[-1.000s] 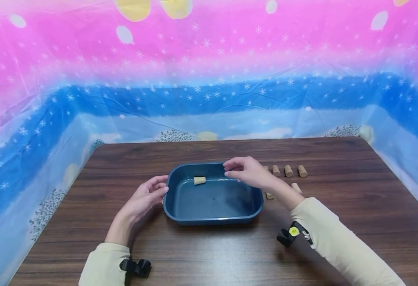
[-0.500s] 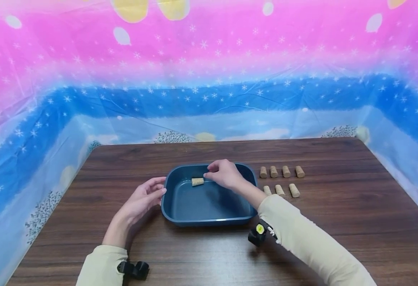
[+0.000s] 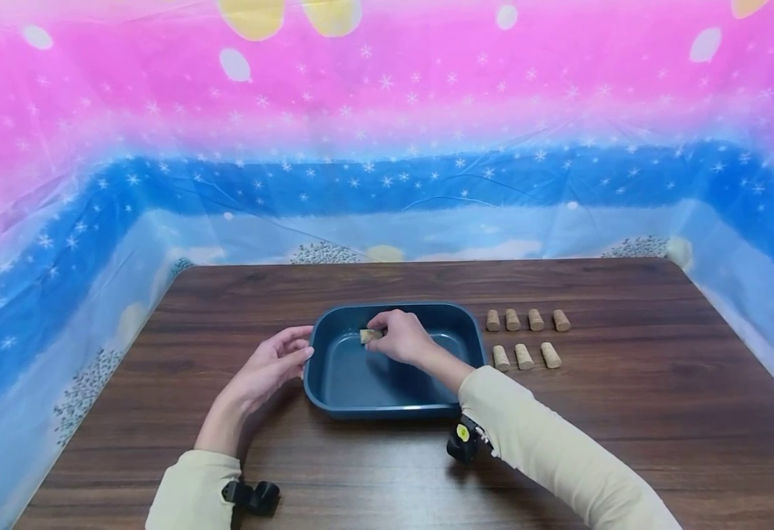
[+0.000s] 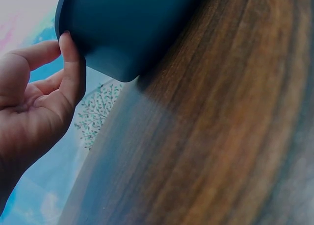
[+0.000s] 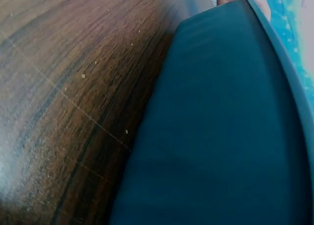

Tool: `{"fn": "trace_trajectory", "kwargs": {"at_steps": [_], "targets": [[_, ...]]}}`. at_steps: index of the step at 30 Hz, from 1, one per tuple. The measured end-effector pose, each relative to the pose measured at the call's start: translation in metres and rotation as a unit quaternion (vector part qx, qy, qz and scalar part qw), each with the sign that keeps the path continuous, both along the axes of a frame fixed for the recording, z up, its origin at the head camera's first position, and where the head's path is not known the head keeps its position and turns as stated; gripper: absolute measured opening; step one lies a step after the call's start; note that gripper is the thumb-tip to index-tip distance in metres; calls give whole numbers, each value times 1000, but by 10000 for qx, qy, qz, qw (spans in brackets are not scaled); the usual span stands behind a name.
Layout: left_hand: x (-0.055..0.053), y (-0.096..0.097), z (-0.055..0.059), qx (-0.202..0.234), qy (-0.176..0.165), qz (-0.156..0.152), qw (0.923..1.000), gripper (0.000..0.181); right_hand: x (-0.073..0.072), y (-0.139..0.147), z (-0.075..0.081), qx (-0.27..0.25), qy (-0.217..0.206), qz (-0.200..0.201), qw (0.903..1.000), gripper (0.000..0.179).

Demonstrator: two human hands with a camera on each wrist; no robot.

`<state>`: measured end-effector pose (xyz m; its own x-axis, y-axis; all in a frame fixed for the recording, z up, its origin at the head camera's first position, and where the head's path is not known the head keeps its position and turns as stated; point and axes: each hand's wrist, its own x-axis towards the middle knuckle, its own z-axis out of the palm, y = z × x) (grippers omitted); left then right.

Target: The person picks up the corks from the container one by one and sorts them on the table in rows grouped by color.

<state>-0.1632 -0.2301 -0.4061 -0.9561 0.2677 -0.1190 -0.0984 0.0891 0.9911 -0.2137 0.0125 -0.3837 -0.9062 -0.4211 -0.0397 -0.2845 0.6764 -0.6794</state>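
A dark blue-grey plastic basin (image 3: 387, 410) stands on the wooden table with a tapered cork (image 3: 368, 336) lying inside, near its back left. Reaching over the basin's right side, my right hand (image 3: 405, 338) pinches the cork's right end between thumb and fingers; the cork is partly covered. At the basin's left end my left hand (image 3: 273, 368) rests its thumb and fingertips against the rim. The left wrist view shows the left hand (image 4: 44, 92) touching the basin's outer side. In the right wrist view the basin's wall (image 5: 206, 122) hides the right hand and the cork.
Several corks stand right of the basin in two rows, a back row (image 3: 512, 320) and a front row (image 3: 524, 357). The brown wooden table (image 3: 360, 478) is backed by a pink and blue printed cloth (image 3: 387, 177).
My right hand has moved left from the basin's right rim and down inside to the cork, taking hold of it. The left hand has stayed at the rim.
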Motion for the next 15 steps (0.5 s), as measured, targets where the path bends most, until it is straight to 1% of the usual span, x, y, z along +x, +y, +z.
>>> {"fn": "trace_trajectory", "kwargs": {"at_steps": [4, 8, 15], "targets": [[0, 1, 0, 35, -2, -11, 10000, 51, -2, 2, -3, 121, 73, 260, 9996, 33], [0, 2, 1, 46, 9, -11, 10000, 51, -4, 4, -4, 144, 173, 360, 9991, 32], [0, 2, 1, 77, 29, 4, 10000, 50, -6, 2, -6, 197, 160, 627, 9977, 29]]}}
